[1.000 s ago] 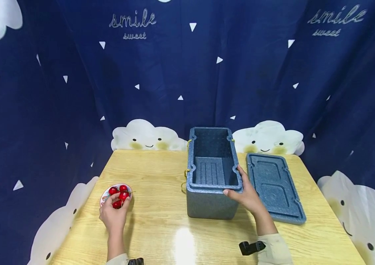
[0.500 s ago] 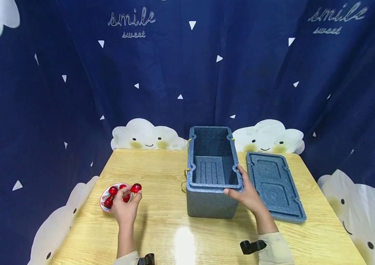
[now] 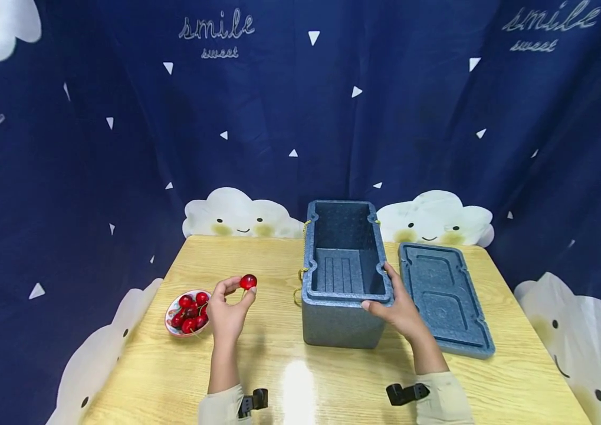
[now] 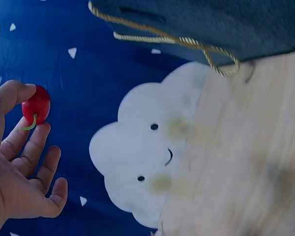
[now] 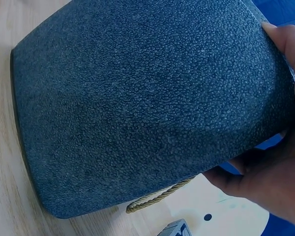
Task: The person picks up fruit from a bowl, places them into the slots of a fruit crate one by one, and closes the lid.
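A single red cherry (image 3: 248, 282) is pinched between the thumb and fingers of my left hand (image 3: 229, 310), held over the table between a bowl and a box. In the left wrist view the cherry (image 4: 37, 104) shows a short green stem. Left of that hand, the small patterned bowl (image 3: 171, 330) holds several more red cherries (image 3: 189, 316). My right hand (image 3: 400, 307) grips the near right corner of the lidless blue-grey foam box (image 3: 340, 323), thumb on the front rim. The right wrist view shows the box's speckled wall (image 5: 137, 108) close up, fingers along its side.
The box's lid (image 3: 446, 298) lies flat to the right of it on the wooden table (image 3: 173, 378). Yellow rope (image 3: 298, 295) hangs at the box's left side. Behind the table stands a dark blue curtain (image 3: 279, 106) with white clouds.
My left hand has lifted a cherry out of the bowl and carried it up and to the right. My right hand has stayed on the box corner.
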Tool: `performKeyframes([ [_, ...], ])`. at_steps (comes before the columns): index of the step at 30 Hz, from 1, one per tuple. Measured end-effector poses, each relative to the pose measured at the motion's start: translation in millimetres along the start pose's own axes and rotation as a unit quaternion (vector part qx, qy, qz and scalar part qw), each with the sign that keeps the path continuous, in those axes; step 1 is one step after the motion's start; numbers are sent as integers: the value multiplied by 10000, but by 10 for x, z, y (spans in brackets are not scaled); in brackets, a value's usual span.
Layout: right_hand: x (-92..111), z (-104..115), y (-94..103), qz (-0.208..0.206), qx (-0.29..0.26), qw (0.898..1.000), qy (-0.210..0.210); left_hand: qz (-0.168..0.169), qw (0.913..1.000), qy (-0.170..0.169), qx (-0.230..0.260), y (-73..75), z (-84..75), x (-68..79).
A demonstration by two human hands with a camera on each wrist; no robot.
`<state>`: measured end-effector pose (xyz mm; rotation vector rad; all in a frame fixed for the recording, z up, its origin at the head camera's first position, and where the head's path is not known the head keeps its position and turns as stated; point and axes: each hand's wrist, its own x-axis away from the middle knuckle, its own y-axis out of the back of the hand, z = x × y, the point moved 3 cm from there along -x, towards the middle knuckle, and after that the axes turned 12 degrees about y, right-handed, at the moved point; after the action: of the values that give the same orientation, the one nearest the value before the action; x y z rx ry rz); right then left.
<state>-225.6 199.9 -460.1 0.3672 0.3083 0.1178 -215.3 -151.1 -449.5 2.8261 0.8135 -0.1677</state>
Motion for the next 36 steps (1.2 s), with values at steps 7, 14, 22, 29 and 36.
performKeyframes([
  [7,1,188,-4,23,-196,9998,-57,517,9986,-100,102,-220,-174,-71],
  [14,20,304,-28,26,-213,9998,22,1043,9945,51,-47,-409,-267,-182],
  [22,0,-17,-24,37,-17,10000,-41,1295,9916,48,-43,-552,-327,-235],
  [29,-14,25,5,217,-96,9994,-239,1499,9886,-127,-30,-665,-451,-303],
  [36,-34,24,34,324,-130,9990,-277,1812,9829,-342,-3,-783,-655,-423],
])
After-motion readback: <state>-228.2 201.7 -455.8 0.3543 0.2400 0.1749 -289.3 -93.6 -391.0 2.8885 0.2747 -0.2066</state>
